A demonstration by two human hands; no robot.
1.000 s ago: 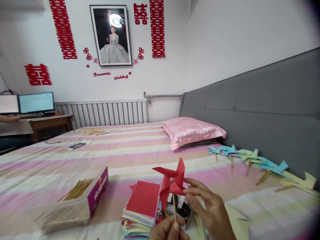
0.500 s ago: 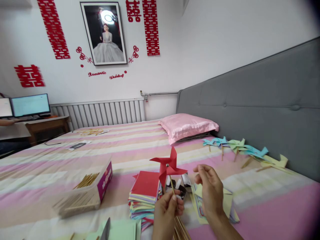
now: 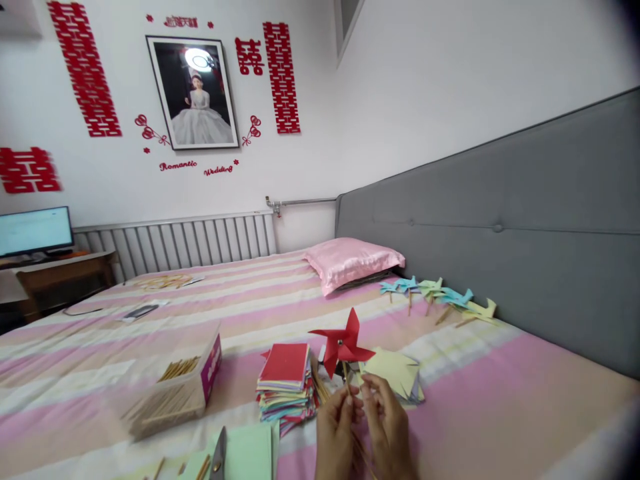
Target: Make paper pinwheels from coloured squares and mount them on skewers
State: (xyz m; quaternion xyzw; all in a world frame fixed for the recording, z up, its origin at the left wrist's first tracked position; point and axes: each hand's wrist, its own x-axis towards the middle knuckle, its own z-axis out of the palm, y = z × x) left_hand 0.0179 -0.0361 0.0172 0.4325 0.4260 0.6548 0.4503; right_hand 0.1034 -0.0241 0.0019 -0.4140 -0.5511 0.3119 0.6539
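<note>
A red paper pinwheel (image 3: 345, 345) on a thin wooden stick stands upright in front of me. My left hand (image 3: 337, 417) is closed around the stick, below the red blades. Close beside it, my right hand (image 3: 385, 417) has its fingers bent and pressed together near the stick. Whether these fingers touch the stick or pinch something small is hidden. To the left of my hands rises a stack of coloured paper squares (image 3: 287, 363) with a red sheet on top. Pale yellow cut paper (image 3: 395, 373) lies just behind my right hand.
A clear box (image 3: 213, 367) of wooden sticks sits to the left. Scissors (image 3: 219, 453) rest on light green paper (image 3: 250, 453) at the front. Several finished pinwheels (image 3: 455, 297) lie by the grey headboard (image 3: 450, 193), near a pink pillow (image 3: 353, 260).
My right hand has moved left and down, beside my left hand at the stick. The pinwheel stays in my left hand. The camera view has turned right and tilted up a little.
</note>
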